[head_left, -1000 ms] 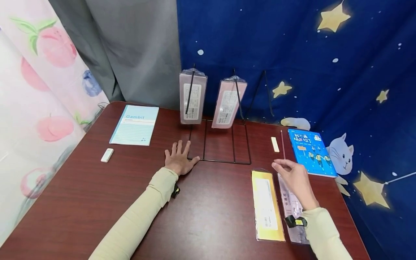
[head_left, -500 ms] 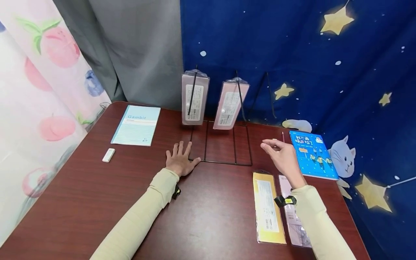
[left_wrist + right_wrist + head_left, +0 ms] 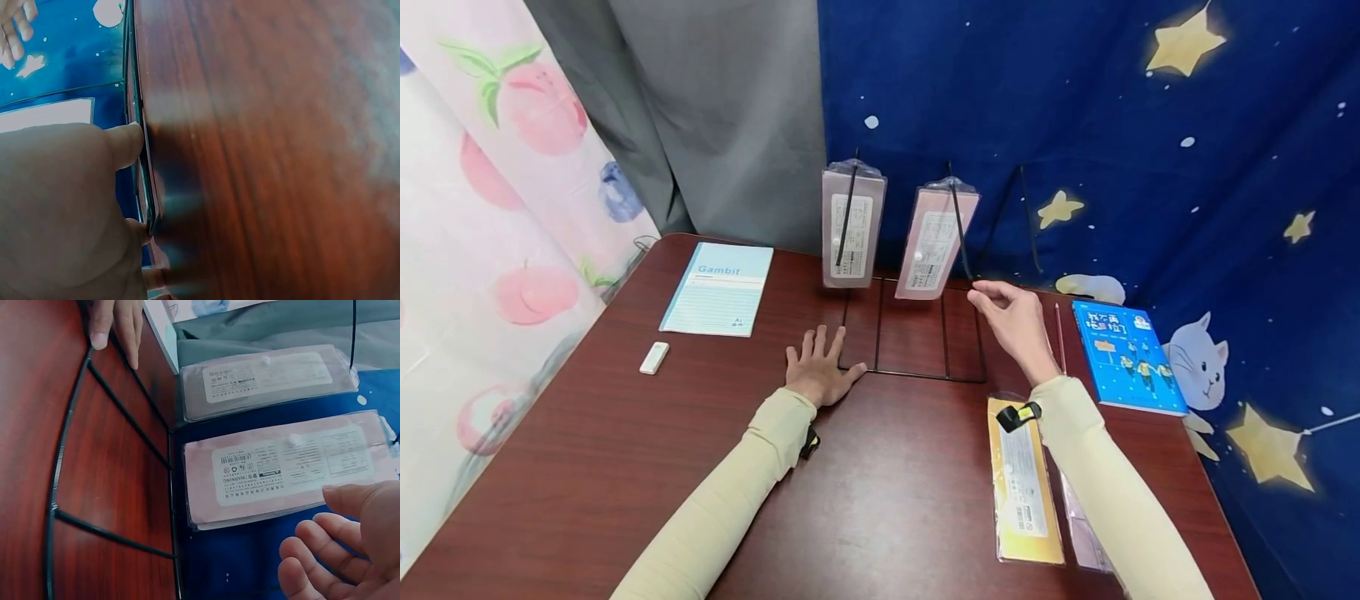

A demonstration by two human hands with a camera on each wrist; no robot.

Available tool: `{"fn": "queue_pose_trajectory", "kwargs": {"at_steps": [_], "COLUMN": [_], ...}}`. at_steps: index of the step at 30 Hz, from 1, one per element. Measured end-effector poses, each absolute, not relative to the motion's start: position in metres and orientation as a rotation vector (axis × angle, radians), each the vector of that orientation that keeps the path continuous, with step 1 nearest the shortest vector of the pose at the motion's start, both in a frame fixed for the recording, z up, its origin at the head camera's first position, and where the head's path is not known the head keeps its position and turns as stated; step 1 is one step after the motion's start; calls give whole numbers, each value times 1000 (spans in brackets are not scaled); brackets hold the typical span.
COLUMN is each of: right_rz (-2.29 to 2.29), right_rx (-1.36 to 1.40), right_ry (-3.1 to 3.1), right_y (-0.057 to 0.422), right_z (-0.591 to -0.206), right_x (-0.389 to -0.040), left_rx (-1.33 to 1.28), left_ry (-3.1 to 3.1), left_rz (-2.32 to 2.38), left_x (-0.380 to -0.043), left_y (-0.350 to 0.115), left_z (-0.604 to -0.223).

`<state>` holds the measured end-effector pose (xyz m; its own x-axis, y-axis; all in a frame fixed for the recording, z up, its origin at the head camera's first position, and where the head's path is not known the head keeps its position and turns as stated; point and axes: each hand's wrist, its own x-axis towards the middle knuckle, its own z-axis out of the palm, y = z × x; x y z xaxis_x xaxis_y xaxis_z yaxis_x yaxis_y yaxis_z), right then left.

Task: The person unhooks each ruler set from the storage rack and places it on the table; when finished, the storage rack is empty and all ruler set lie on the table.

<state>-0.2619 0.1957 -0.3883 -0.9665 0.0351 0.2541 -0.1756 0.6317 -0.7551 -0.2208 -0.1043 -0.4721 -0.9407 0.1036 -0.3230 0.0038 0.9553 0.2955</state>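
Observation:
My left hand [image 3: 820,371] lies with fingers spread on the left front corner of a black wire display rack [image 3: 925,377]. In the left wrist view its thumb [image 3: 128,144] lies along the rack's dark wire. On the rack's prongs hang two clear plastic packets, one greyish mauve [image 3: 853,229] and one pink [image 3: 934,242], both with white printed labels. Just right of the pink packet hovers my right hand [image 3: 1017,329], nothing in it. From the right wrist, its fingers [image 3: 312,556] show loosely bent, thumb apart from them, in front of the pink packet's label.
A third prong [image 3: 1028,217] on the right is bare. On the table's right lie a yellow packet [image 3: 1047,517], a pale lilac packet [image 3: 1086,533] partly under the right sleeve, a pencil [image 3: 1060,333] and a blue book [image 3: 1129,358]. Left are a notebook [image 3: 718,292] and a white eraser-like block [image 3: 655,357].
My right hand has moved left and forward, from above the lilac packet to beside the hanging pink packet. The left hand stays on the rack's corner. The view has shifted slightly.

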Motion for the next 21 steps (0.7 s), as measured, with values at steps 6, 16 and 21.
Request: {"fn": "queue_pose_trajectory", "kwargs": {"at_steps": [6, 16, 21], "right_rz": [1240, 1293, 1329], "right_rx": [123, 120, 113], "right_ry": [-2536, -2474, -2464], "right_y": [183, 174, 168], "right_z": [-387, -380, -378], "right_x": [-284, -305, -316], "left_rx": [76, 92, 79], "left_ry": [2751, 2750, 2749], "left_rz": [387, 348, 363], "left_x": [-223, -227, -226], "left_y": [-105, -104, -105], "left_z": [-475, -482, -479]}}
